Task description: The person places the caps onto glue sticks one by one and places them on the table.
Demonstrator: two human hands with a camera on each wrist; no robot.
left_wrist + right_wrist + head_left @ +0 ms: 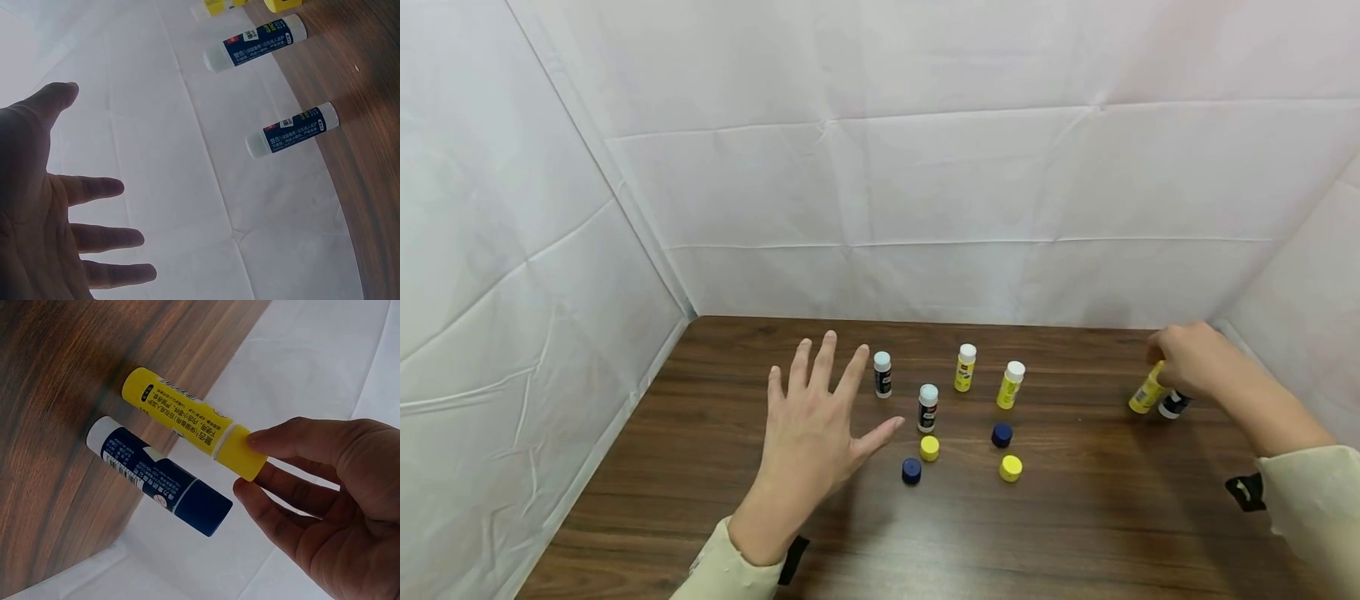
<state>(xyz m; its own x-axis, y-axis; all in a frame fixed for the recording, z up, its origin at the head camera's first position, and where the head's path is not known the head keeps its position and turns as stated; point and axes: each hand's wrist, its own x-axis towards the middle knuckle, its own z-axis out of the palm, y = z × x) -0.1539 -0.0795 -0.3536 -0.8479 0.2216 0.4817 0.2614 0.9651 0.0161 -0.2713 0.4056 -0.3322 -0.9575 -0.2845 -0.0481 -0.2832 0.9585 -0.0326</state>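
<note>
Wooden table [647, 483]: right wrist view alone shows fingers [297, 436] pinching yellow cap [239, 455].

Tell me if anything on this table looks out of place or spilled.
Nothing looks spilled or knocked over. One mild oddity: two navy caps and two yellow caps sit loose near four uncapped glue sticks, whereas the right hand pinches a capped yellow glue stick.

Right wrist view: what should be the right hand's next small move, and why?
Probably, the right hand should gently let go of the yellow glue stick: it is capped and seems to stand on the table beside the capped navy glue stick. This would free the hand for a loose yellow cap.
</note>
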